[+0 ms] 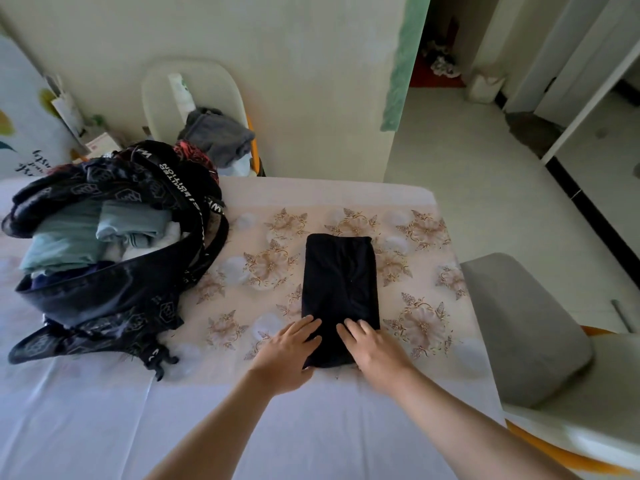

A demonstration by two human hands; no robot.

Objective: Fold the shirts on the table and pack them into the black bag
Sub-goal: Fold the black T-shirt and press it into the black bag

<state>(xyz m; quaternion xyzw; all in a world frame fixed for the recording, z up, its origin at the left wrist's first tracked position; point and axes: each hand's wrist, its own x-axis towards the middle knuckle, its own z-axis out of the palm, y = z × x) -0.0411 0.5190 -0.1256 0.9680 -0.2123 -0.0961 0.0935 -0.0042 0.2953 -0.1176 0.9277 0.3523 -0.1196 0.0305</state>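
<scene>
On my feed the black shirt (pixel 341 289) lies folded into a long narrow rectangle on the floral cloth (pixel 420 233), right of the table's middle, its short end toward the near edge. Both hands rest flat on that near end. The left hand (pixel 287 355) covers the near left corner with its fingers straight and close together. The right hand (pixel 375 351) lies on the near right corner, fingers straight and slightly apart. Neither hand grips the fabric.

The black bag (pixel 114 299) sits by the table's left edge, well apart from the shirt, its mouth open and filled with folded clothes (pixel 69 244) in teal and white. The table (pixel 311 427) is white toward the near edge. A grey-cushioned chair (pixel 519 323) stands beside the right edge, and a grey garment (pixel 216 133) is heaped on a chair beyond the far edge.
</scene>
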